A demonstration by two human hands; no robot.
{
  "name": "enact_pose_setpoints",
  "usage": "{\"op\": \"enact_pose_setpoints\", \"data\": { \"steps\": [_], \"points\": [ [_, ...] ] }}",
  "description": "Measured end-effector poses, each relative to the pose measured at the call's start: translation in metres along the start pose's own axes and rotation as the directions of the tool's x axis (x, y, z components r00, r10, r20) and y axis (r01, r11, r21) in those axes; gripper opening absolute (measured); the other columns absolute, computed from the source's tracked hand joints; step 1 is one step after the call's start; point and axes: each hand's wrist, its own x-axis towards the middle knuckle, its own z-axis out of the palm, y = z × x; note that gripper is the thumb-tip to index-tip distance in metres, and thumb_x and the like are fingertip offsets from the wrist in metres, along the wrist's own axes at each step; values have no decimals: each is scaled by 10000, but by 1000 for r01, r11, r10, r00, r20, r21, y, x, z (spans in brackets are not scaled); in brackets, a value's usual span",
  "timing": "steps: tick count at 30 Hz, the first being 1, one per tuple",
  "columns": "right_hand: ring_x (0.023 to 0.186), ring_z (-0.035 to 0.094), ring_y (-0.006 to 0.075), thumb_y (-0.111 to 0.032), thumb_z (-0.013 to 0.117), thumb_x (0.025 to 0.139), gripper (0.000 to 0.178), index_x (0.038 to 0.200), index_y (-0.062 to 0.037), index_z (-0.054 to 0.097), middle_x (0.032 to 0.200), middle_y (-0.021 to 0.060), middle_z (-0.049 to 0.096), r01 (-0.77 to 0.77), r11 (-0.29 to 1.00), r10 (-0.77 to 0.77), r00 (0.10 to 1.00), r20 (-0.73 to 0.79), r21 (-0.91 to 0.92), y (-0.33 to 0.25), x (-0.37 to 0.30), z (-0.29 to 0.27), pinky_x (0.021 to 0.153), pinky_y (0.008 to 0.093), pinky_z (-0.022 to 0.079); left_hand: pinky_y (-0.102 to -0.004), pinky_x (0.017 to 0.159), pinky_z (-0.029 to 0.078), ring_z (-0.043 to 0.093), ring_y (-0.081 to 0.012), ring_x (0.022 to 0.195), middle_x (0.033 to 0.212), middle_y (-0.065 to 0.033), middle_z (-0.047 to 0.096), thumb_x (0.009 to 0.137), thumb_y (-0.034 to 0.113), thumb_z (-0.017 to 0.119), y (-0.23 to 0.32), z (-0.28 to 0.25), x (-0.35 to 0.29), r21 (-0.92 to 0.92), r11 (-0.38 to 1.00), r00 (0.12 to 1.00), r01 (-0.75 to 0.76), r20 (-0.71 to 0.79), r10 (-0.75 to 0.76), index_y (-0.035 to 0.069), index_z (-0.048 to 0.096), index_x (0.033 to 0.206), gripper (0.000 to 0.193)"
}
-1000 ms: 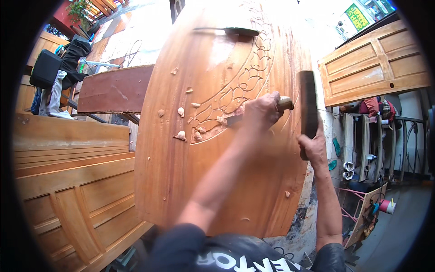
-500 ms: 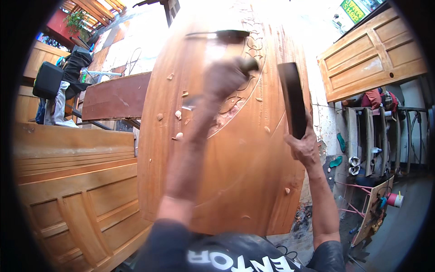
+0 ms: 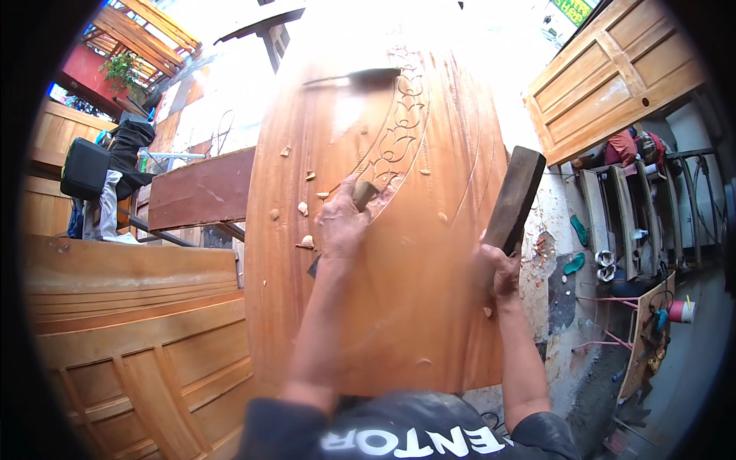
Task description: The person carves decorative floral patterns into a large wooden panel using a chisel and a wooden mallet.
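Note:
A wide brown wooden door panel lies in front of me, carved with a curving leaf-and-vine pattern. My left hand is closed around a chisel with a wooden handle, over the near end of the carving. Part of what looks like its dark blade shows below the fingers; whether it touches the wood, I cannot tell. My right hand grips a dark wooden block, raised and tilted over the panel's right side. Pale wood chips are scattered left of the carving.
A long dark object, blurred, appears at the panel's far end. Panelled doors stand at the left and far right. A reddish-brown board sits beyond the left edge. Green slippers lie on the floor at the right.
My left hand has come nearer and leftward along the panel with the chisel. The wooden block in my right hand now leans more to the right. The whole view has shifted slightly.

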Motion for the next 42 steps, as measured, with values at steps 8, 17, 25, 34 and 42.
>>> {"op": "enact_pose_setpoints", "data": {
  "steps": [8, 17, 25, 34, 42],
  "points": [
    [760, 723, 191, -88, 741, 882, 254, 1108, -3, 662, 934, 78, 694, 53, 994, -49, 998, -48, 96, 7, -6, -1, 682, 349, 618, -526, 818, 608, 755, -411, 942, 1058, -176, 760, 927, 69, 675, 16, 19, -26, 69, 975, 972, -211, -90, 217, 150, 658, 1323, 404],
    [752, 720, 188, -99, 744, 875, 248, 1094, -16, 663, 923, 69, 683, 37, 991, -26, 996, -90, 127, 10, -12, 1, 669, 347, 611, -521, 786, 602, 736, -423, 896, 1023, -163, 732, 850, 145, 776, -27, 6, -44, 186, 964, 972, -191, -104, 212, 94, 644, 1097, 285],
    [761, 726, 198, -76, 749, 869, 281, 1122, -29, 638, 967, 70, 672, -31, 970, 41, 999, -36, 240, 34, 0, -22, 663, 361, 622, -536, 807, 603, 750, -431, 919, 978, -195, 737, 876, 162, 724, -16, 25, -15, 94, 977, 975, -189, -100, 198, 41, 634, 1025, 213],
    [759, 720, 207, -70, 741, 882, 324, 1174, -33, 607, 970, 82, 673, 1, 972, -9, 1000, 30, 236, 49, 6, -28, 673, 373, 621, -531, 759, 597, 751, -450, 860, 907, -236, 757, 868, 155, 753, -7, 24, -16, 96, 995, 986, -41, -157, 56, 38, 668, 949, 166],
    [762, 710, 207, -130, 745, 962, 332, 1226, -30, 569, 915, 91, 687, 39, 988, -45, 998, 41, 149, 18, 1, -7, 707, 364, 609, -404, 644, 594, 753, -280, 776, 919, -55, 748, 829, 290, 877, 63, 37, -71, -48, 753, 755, -656, -56, 654, 197, 713, 1115, 342]
  ]
}}
